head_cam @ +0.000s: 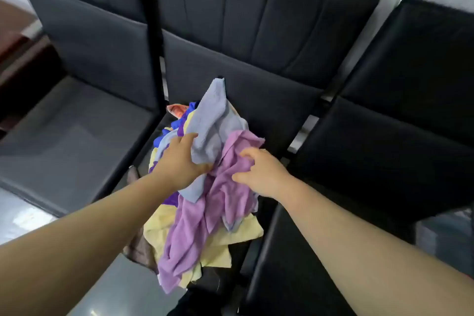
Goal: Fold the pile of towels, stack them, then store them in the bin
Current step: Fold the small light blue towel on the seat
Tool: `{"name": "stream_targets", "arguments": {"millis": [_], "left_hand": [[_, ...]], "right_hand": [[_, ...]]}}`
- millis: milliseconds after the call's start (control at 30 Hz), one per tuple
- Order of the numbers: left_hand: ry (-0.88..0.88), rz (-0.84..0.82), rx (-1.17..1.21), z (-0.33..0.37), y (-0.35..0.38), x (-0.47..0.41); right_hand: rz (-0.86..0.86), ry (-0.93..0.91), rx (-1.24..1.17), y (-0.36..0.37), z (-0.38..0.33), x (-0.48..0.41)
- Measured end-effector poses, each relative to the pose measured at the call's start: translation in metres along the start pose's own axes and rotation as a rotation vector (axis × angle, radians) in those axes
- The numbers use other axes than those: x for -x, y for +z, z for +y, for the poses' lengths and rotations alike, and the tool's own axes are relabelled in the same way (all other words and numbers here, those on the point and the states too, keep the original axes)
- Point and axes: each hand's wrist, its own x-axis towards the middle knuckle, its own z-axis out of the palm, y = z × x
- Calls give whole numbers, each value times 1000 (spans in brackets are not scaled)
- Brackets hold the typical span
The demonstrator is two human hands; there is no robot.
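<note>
- The pile of towels (195, 187) sits heaped on a dark seat (269, 110), directly under both hands
- The left hand (179, 161) is clenched on the pale blue towel (213, 120); the right hand (261, 174) pinches a fold of the lilac towel (205, 213) just beside it
- Judged step: pulling one towel free of the heap. Better to lift one cloth alone, find two corners, and shake it flat before folding
- The lilac towel's long axis runs from the right hand down toward the person, its loose end hanging past the yellow towel (230, 236)
- The blue towel points away from the left hand, up toward the backrest (282, 20)
- No bin can be told apart here
</note>
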Motion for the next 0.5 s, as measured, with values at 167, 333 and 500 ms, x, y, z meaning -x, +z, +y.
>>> {"name": "stream_targets", "arguments": {"millis": [167, 333, 500], "left_hand": [[-113, 3, -131, -33, 23, -43], [-65, 60, -82, -52, 29, -51], [150, 281, 192, -11, 0, -21]], "right_hand": [[-5, 100, -86, 51, 7, -56], [-15, 131, -157, 82, 16, -81], [4, 234, -703, 62, 6, -66]]}}
